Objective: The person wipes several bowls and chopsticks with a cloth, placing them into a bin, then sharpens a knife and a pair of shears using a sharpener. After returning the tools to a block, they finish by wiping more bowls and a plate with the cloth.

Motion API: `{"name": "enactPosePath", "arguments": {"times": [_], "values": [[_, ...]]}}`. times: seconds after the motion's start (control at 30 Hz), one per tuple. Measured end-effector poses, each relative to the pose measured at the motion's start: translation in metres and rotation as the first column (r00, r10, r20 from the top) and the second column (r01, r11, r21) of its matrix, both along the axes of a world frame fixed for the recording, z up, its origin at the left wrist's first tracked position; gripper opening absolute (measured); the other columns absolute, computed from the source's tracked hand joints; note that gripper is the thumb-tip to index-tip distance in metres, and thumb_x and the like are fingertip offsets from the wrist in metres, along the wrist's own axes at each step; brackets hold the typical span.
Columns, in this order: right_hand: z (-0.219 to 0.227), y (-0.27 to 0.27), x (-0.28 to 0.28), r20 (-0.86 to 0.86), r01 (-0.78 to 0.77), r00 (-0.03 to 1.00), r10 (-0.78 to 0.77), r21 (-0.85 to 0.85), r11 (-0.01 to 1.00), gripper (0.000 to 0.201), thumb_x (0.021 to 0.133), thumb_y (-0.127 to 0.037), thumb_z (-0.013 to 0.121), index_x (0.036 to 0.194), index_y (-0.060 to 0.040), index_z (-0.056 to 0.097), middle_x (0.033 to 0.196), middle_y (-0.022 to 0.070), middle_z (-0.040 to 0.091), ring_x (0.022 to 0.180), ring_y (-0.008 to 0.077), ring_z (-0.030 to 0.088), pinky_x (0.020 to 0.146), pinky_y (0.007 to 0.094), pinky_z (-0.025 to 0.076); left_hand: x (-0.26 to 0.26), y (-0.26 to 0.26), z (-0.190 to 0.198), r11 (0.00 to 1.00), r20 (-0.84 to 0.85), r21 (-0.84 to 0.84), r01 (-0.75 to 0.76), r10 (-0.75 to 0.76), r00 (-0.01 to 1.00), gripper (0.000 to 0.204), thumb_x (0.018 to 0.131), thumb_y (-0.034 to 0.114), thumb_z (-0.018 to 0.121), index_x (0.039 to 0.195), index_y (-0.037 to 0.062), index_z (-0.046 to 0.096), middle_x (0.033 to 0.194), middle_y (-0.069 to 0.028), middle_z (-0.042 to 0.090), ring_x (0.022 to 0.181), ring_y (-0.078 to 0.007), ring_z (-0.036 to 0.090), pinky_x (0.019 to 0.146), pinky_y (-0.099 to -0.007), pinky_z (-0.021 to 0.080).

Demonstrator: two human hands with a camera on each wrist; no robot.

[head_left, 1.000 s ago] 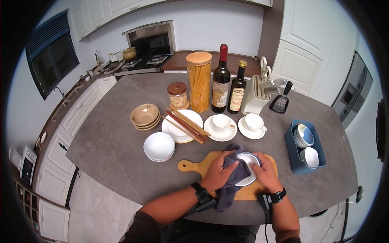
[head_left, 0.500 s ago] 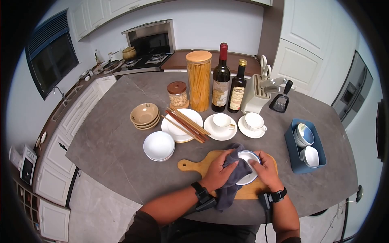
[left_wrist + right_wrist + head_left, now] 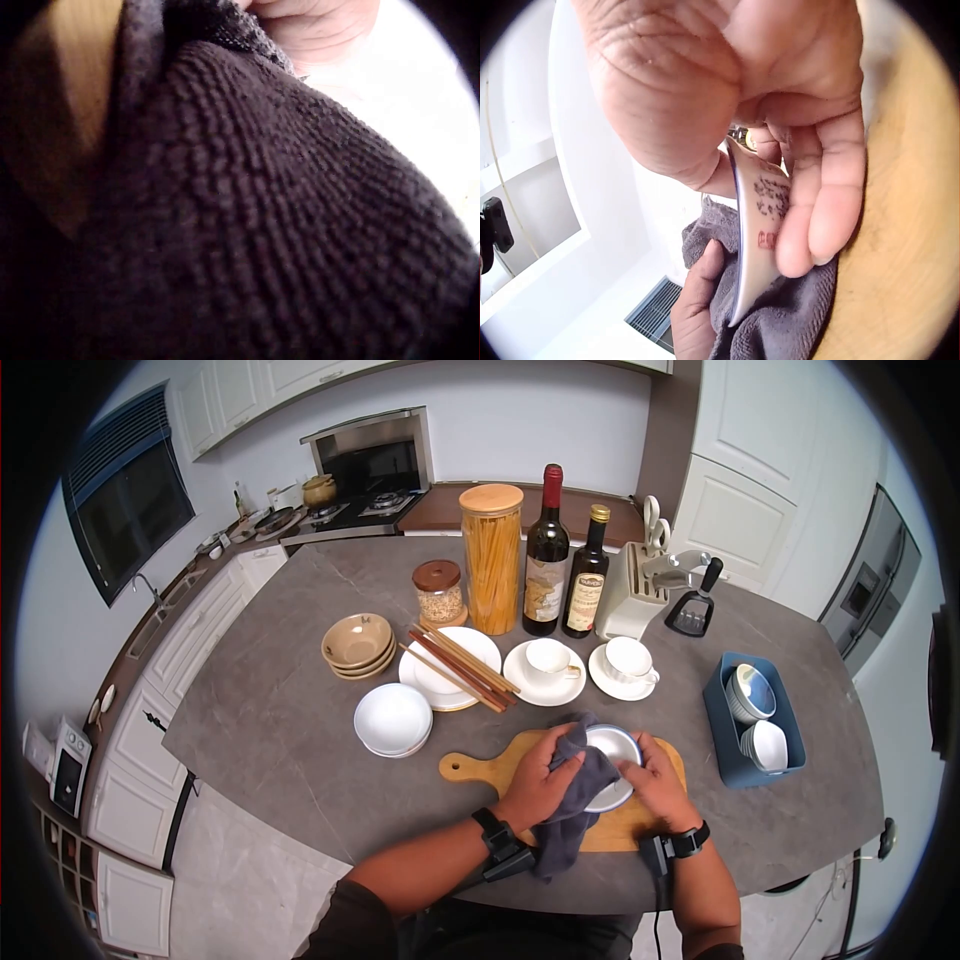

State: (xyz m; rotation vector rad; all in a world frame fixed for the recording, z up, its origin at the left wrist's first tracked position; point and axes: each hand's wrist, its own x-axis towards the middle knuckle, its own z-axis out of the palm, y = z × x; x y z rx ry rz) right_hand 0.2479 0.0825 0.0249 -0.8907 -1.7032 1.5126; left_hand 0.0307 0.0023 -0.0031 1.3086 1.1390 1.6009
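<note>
My left hand (image 3: 533,783) grips a dark grey cloth (image 3: 562,840), which is folded over the left rim of a small white bowl (image 3: 612,745) with a blue edge. On the bowl's other side, my right hand (image 3: 660,790) holds it, thumb over the inside and fingers behind. Dark writing and a red mark show on the bowl's outer wall (image 3: 761,244) in the right wrist view. Both hands are over a wooden cutting board (image 3: 470,768). Ribbed cloth (image 3: 262,210) fills most of the left wrist view.
White bowls (image 3: 392,720), brown bowls (image 3: 357,641), and chopsticks on a plate (image 3: 425,685) stand left. Two cups on saucers (image 3: 548,698), bottles (image 3: 545,580), a pasta jar (image 3: 491,570) and a knife block (image 3: 630,600) lie beyond. At right, a blue bin (image 3: 745,762) contains bowls.
The bowl has shifted and turned slightly between the hands, its rim a little farther from the body. Both hands keep their hold; the cloth stays on the left rim.
</note>
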Motion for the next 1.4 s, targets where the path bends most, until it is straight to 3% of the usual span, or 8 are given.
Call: {"name": "enactPosePath", "arguments": {"times": [0.07,0.17,0.47,0.67,0.87,1.0,1.3,1.4], "values": [[0.009,-0.002,0.0,0.163,0.019,0.986,-0.033,0.09,0.996,0.025,0.099,0.0,0.064,0.123,0.002,0.064,0.104,0.0061,0.07,0.094,0.0113,0.065,0.084,0.0279,0.053,0.001,-0.003,0.005,0.998,-0.005,0.008,0.065,-0.065,0.998,0.044,0.107,0.013,0.068,0.147,-0.0019,0.056,0.128,-0.0134,0.071,0.12,-0.0161,0.066,0.105,-0.0321,0.051],[0.007,-0.004,-0.002,0.136,0.054,0.987,-0.085,0.217,0.975,0.023,0.1,-0.001,0.063,0.122,0.0027,0.066,0.099,0.0062,0.071,0.091,0.0125,0.066,0.083,0.0284,0.054,0.002,-0.003,0.007,0.997,-0.013,0.017,0.081,-0.08,0.997,0.043,0.108,0.014,0.068,0.146,-0.0014,0.057,0.129,-0.013,0.071,0.12,-0.0159,0.066,0.105,-0.0321,0.051],[0.001,-0.005,-0.002,0.112,0.027,0.992,-0.052,0.214,0.977,0.032,0.1,-0.002,0.066,0.131,0.0003,0.061,0.114,0.0049,0.069,0.104,0.0118,0.063,0.091,0.0276,0.052,0.003,0.0,0.003,1.0,0.047,0.005,0.027,-0.027,0.999,0.046,0.108,0.017,0.068,0.148,-0.0026,0.055,0.131,-0.0123,0.07,0.12,-0.0157,0.065,0.105,-0.0317,0.051],[0.009,-0.004,0.0,0.227,0.012,0.972,-0.054,0.18,0.984,0.028,0.101,-0.003,0.065,0.128,0.0008,0.062,0.108,0.0045,0.07,0.1,0.0119,0.064,0.089,0.0281,0.052,0.002,-0.004,0.006,0.998,0.009,-0.009,0.068,-0.068,0.998,0.045,0.108,0.016,0.069,0.147,-0.0025,0.056,0.13,-0.0116,0.07,0.12,-0.0147,0.065,0.104,-0.0313,0.051],[0.003,-0.008,-0.007,0.134,0.087,0.982,-0.136,0.319,0.944,0.027,0.101,-0.003,0.065,0.127,0.004,0.063,0.102,0.0086,0.073,0.094,0.0145,0.066,0.087,0.0301,0.054,0.003,-0.003,0.008,0.999,0.066,-0.022,0.041,-0.039,0.997,0.045,0.107,0.015,0.069,0.147,-0.0023,0.055,0.129,-0.0119,0.071,0.119,-0.0146,0.065,0.104,-0.0313,0.051],[0.002,-0.005,-0.002,0.126,0.046,0.989,-0.078,0.241,0.969,0.027,0.101,-0.003,0.065,0.128,0.0012,0.063,0.109,0.0052,0.071,0.1,0.0121,0.064,0.089,0.0279,0.052,0.002,-0.001,0.004,1.0,0.024,0.01,0.025,-0.025,0.999,0.045,0.107,0.014,0.069,0.146,-0.002,0.055,0.129,-0.012,0.071,0.118,-0.0147,0.065,0.103,-0.0311,0.052],[0.005,-0.008,-0.004,0.158,-0.002,0.987,-0.031,0.202,0.979,0.027,0.104,-0.003,0.061,0.131,0.0023,0.062,0.111,0.0089,0.072,0.1,0.0141,0.066,0.089,0.0298,0.054,-0.001,-0.004,0.009,0.993,0.014,-0.006,0.119,-0.118,0.993,0.047,0.106,0.013,0.069,0.148,-0.0006,0.054,0.131,-0.0115,0.068,0.122,-0.0145,0.063,0.106,-0.032,0.05],[0.009,-0.015,-0.009,0.108,-0.015,0.994,-0.01,0.224,0.974,0.03,0.104,-0.003,0.06,0.134,0.0023,0.061,0.113,0.0106,0.073,0.104,0.0166,0.067,0.094,0.0313,0.054,-0.003,-0.005,0.007,0.974,0.169,0.021,0.224,-0.224,0.96,0.052,0.105,0.011,0.069,0.152,0.0008,0.05,0.138,-0.0117,0.063,0.128,-0.0151,0.059,0.11,-0.0325,0.048]]}}
